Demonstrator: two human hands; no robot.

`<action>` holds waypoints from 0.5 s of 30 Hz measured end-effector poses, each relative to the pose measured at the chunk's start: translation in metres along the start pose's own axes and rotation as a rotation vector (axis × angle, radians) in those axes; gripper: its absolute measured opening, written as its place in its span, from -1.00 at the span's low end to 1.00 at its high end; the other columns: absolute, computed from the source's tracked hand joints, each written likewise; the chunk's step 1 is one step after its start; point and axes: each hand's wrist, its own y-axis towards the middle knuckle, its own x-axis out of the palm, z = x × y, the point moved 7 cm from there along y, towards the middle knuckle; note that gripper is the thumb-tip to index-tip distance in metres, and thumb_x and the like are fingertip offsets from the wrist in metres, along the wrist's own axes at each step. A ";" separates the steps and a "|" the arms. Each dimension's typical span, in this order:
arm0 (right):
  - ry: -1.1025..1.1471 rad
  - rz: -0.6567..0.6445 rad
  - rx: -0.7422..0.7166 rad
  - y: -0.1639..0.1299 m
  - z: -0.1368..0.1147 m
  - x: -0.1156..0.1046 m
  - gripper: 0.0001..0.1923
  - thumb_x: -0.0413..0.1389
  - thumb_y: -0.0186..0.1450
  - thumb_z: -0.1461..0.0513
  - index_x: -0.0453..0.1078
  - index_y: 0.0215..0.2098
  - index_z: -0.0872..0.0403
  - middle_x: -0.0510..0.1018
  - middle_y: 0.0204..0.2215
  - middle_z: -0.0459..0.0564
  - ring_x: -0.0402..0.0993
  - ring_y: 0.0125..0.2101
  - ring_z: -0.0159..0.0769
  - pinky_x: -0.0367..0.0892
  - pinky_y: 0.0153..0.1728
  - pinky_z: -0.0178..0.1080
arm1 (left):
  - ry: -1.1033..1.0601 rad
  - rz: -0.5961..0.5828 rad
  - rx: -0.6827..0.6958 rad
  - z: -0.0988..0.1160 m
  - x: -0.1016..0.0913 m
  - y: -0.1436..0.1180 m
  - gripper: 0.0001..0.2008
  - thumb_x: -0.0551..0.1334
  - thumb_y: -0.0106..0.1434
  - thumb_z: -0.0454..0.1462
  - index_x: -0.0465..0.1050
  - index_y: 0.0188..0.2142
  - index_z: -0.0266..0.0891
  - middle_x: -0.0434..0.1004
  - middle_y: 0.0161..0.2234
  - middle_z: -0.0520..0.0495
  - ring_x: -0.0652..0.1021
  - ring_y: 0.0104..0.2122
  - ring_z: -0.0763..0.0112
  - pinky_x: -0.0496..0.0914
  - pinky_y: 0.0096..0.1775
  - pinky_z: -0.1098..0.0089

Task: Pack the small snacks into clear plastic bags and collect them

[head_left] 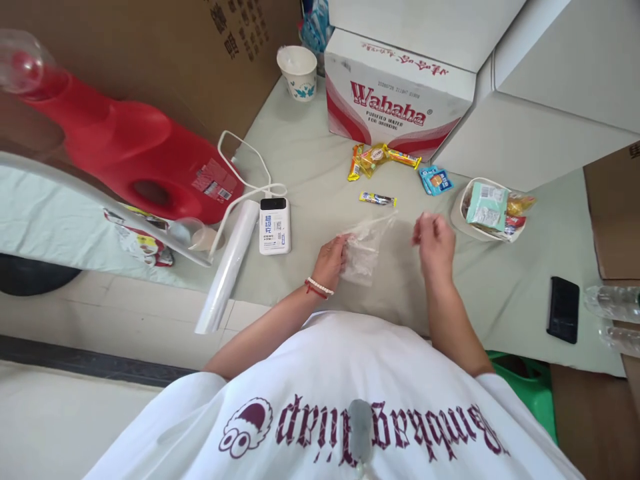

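My left hand [332,259] grips the left side of a clear plastic bag [364,259]. The bag hangs thin and crumpled over the cloth, its upper right corner stretched out to a point. Right of the bag, and apart from it, my right hand [436,241] is raised with its fingers curled in, slightly blurred. Whatever those fingers hold, if anything, is hidden. Just beyond the bag lies a small yellow and dark snack stick [378,199]. Farther back are yellow-wrapped snacks [374,160] and blue snack packets [436,181].
A white tub [461,212] of packets stands right, a black phone [563,310] beyond it. Left are a cabled power bank [275,230], a plastic film roll [227,270] and a large red jug [150,150]. A Wahaha box [395,100] and paper cup [300,77] stand behind.
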 end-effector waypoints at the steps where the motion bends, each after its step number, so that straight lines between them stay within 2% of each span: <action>1: 0.002 0.006 0.071 -0.018 0.010 0.007 -0.43 -0.03 0.38 -0.29 0.40 -0.20 -0.01 0.52 -0.32 -0.01 0.46 -0.33 -0.27 0.41 -0.39 -0.26 | -0.005 -0.014 -0.006 -0.002 0.001 0.000 -0.32 0.29 0.14 0.33 0.58 -0.19 -0.23 -0.03 -0.57 0.16 0.02 -0.60 0.57 -0.15 -0.57 0.44; 4: 0.009 -0.116 0.163 -0.057 0.026 0.043 -0.47 0.20 0.24 -0.25 0.42 -0.20 0.01 0.57 -0.28 -0.01 0.47 -0.31 -0.26 0.39 -0.39 -0.27 | -0.028 -0.140 -0.079 -0.010 0.016 -0.001 -0.26 0.15 0.22 0.37 0.58 -0.07 -0.21 0.04 -0.58 0.15 0.03 -0.62 0.56 -0.15 -0.58 0.46; 7: 0.094 -0.171 0.227 -0.063 0.037 0.063 -0.54 0.27 0.19 -0.18 0.42 -0.30 0.02 0.50 -0.45 -0.10 0.39 -0.44 -0.34 0.32 -0.43 -0.29 | -0.078 -0.221 -0.156 -0.017 0.031 -0.004 -0.25 0.10 0.28 0.35 0.55 0.06 -0.19 0.12 -0.59 0.14 0.04 -0.64 0.56 -0.13 -0.60 0.47; 10: 0.278 -0.131 0.336 -0.050 0.051 0.053 -0.56 0.30 0.14 -0.15 0.41 -0.34 0.01 0.46 -0.53 -0.16 0.29 -0.55 -0.40 0.23 -0.54 -0.30 | -0.125 -0.204 -0.180 -0.016 0.032 -0.001 -0.28 0.10 0.33 0.30 0.50 0.14 -0.18 0.11 -0.61 0.16 0.02 -0.67 0.56 -0.14 -0.61 0.48; 15: 0.376 -0.161 0.494 -0.038 0.070 0.022 -0.52 0.44 -0.03 -0.08 0.47 -0.33 0.04 0.51 -0.51 -0.13 0.34 -0.55 -0.41 0.19 -0.61 -0.36 | -0.155 -0.148 -0.237 -0.013 0.015 0.009 -0.30 0.13 0.32 0.29 0.47 0.15 -0.17 0.08 -0.63 0.19 -0.04 -0.69 0.59 -0.15 -0.62 0.49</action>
